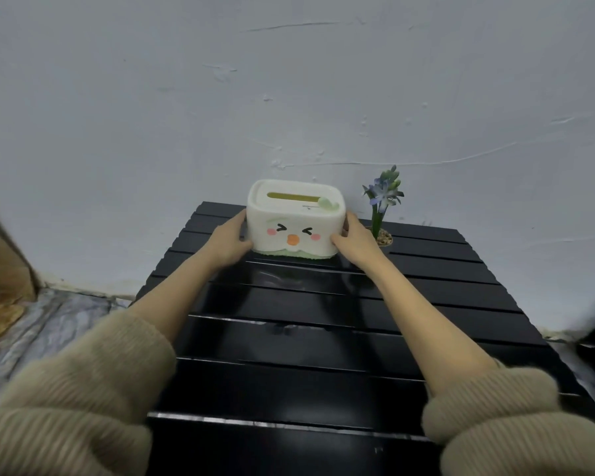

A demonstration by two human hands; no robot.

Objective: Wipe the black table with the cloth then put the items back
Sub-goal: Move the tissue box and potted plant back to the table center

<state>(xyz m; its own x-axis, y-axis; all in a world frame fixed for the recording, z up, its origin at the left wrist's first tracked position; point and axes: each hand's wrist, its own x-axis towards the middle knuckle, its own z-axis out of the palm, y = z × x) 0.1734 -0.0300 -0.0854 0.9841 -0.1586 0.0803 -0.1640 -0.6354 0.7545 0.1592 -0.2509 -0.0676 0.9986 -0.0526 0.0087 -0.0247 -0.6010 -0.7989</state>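
Wall: a pale, bluish-white plastered wall (289,80) with raised smears and thin ridges fills the upper half of the view, directly behind the table.
Table: a black, glossy slatted table (323,338) with parallel boards running left to right; its far edge stands close to the wall, and its surface shows faint reflections.
Floor: a grey, marbled floor covering (49,321) shows to the left of the table; a brown wooden piece (4,262) stands at the left edge of the view.
Sleeves: beige ribbed knit sleeves (83,389) are pushed up on both forearms, which reach forward over the table.
Tissue box: a white, rounded plastic tissue box (294,219) with a pale green base, a slot in its lid and a cartoon face (squinting eyes, pink cheeks, orange beak) on its near side; it sits at the far middle of the table, near the wall, held between the two hands. Whether its base rests fully on the boards cannot be told.
Left hand: the left hand (227,240) presses against the left end of the box, fingers wrapped around that side, thumb toward the front.
Right hand: the right hand (352,237) grips the right end of the box in the same manner.
Plant: a small potted hyacinth with blue-purple flowers and green leaves (383,197) stands upright at the table's far edge, just to the right of the box and behind the right hand, its pot topped with pebbles.
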